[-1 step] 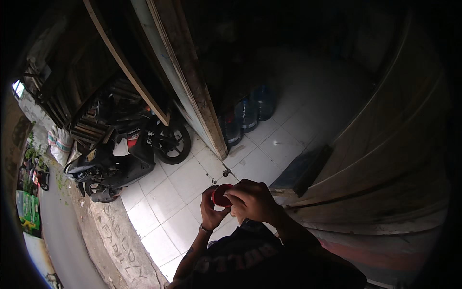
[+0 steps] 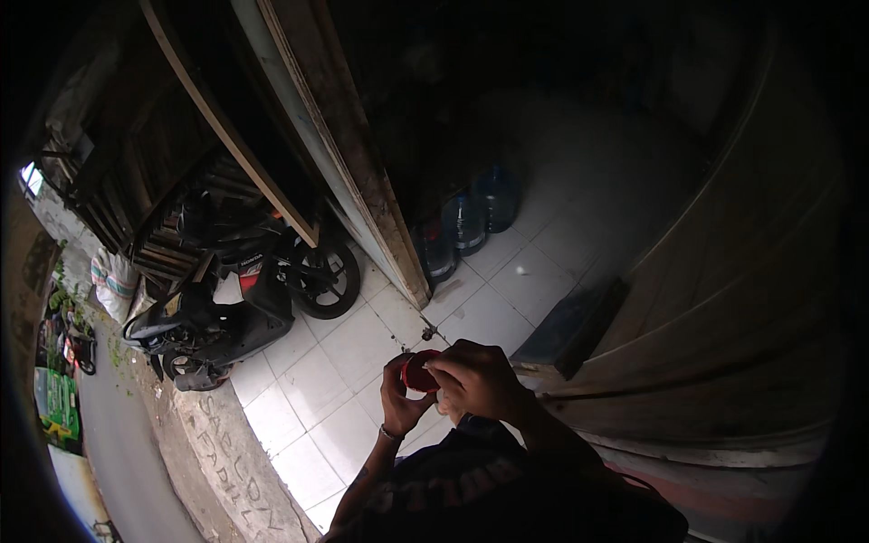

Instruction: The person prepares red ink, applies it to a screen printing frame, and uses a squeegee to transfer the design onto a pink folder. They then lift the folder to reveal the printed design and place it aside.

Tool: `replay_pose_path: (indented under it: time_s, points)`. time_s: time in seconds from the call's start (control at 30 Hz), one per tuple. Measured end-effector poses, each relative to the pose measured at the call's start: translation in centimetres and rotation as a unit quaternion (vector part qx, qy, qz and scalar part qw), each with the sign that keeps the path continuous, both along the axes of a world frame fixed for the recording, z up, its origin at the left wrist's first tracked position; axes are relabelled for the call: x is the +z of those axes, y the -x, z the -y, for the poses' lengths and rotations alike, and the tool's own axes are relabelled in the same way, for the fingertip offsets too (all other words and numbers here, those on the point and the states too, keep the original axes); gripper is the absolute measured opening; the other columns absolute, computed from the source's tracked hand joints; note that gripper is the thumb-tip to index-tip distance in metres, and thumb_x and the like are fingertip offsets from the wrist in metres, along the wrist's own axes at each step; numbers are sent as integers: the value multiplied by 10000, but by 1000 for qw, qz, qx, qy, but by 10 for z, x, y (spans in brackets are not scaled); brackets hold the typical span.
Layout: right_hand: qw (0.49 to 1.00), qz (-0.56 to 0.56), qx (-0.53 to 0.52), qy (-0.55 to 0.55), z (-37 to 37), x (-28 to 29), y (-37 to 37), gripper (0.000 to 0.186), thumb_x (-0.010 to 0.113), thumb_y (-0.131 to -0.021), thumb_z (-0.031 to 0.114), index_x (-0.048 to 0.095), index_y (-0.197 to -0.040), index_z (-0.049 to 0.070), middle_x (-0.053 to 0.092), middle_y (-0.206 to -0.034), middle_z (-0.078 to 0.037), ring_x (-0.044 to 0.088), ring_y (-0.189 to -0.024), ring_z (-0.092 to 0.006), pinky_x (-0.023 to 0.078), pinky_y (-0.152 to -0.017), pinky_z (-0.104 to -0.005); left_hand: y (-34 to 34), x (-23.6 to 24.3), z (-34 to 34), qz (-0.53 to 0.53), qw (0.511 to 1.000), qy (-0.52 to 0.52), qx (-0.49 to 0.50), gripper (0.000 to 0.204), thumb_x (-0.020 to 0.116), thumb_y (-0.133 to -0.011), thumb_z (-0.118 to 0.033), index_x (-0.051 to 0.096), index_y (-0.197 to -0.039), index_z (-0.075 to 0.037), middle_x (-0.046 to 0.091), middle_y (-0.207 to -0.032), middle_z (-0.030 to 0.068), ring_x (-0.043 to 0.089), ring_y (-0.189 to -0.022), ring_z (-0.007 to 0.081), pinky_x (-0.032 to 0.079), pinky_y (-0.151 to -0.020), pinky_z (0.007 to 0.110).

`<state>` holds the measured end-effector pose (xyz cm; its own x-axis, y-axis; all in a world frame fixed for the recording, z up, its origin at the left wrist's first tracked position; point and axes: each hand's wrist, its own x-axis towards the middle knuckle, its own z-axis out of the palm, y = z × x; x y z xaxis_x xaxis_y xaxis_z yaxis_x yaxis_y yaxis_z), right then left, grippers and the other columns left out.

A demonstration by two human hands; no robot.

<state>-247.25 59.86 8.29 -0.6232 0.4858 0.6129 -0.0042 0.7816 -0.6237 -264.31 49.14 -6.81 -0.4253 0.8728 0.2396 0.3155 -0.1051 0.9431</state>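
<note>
In the head view, my left hand (image 2: 399,403) grips a small round red object (image 2: 417,371), like a cup or lid, at its left side. My right hand (image 2: 472,385) is closed over its right side, fingers bent at the red surface. Whether a small item sits in those right fingers cannot be made out. Both hands are in front of my dark shirt (image 2: 489,489), above the white tiled floor (image 2: 321,380).
A black motorbike (image 2: 235,312) stands at the left among wooden planks (image 2: 217,118), near white sacks (image 2: 113,285) and a road (image 2: 127,452). A wooden doorframe (image 2: 380,217) rises ahead, with several blue water jugs (image 2: 466,222) inside. A dark board (image 2: 570,326) lies right of my hands.
The view has shifted slightly, so the scene and both hands appear a little lower in the picture. The grip on the red object looks much the same.
</note>
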Motion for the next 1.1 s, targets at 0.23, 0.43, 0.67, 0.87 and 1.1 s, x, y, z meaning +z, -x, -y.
replay_pose_path:
  time_s: [0.23,0.43,0.67,0.87,1.1]
  points:
    - [993,79,-90,-2,-189,38,28,107,773,-841,62,711,-926,44,703,-779,-95,693,-690,-234,549,-594,-343,36,39,-217,-21,997,12,-75,808,905,-659,17,478,-1344,-11,624,-1283,163,652,-1196,264,564,-987,374]
    - [981,35,-191,-20,-339,43,30,159,756,-838,41,709,-986,77,698,-796,-76,703,-738,-242,566,-638,-362,47,29,-410,-18,978,-52,-199,836,916,-650,-17,470,-1356,-44,632,-1260,155,665,-1185,285,586,-936,381]
    - [958,86,-272,-15,-529,33,3,127,770,-824,28,726,-930,83,718,-777,-69,708,-731,-252,563,-639,-375,17,25,-635,56,950,-81,-297,767,866,-716,-11,479,-1376,-57,586,-1325,143,631,-1234,280,578,-999,383]
    - [923,154,-351,-35,-690,40,-34,70,754,-851,46,724,-902,84,713,-854,-84,710,-750,-259,559,-654,-374,-14,36,-808,54,944,-74,-317,745,871,-710,-90,502,-1357,-78,602,-1304,129,636,-1209,271,565,-993,383]
    - [955,104,-278,-5,-902,25,-69,134,751,-825,-23,715,-918,67,725,-850,-84,707,-752,-254,562,-657,-361,-52,15,-1002,41,963,-69,-257,729,870,-710,-84,512,-1345,-82,612,-1290,133,656,-1184,277,572,-986,381]
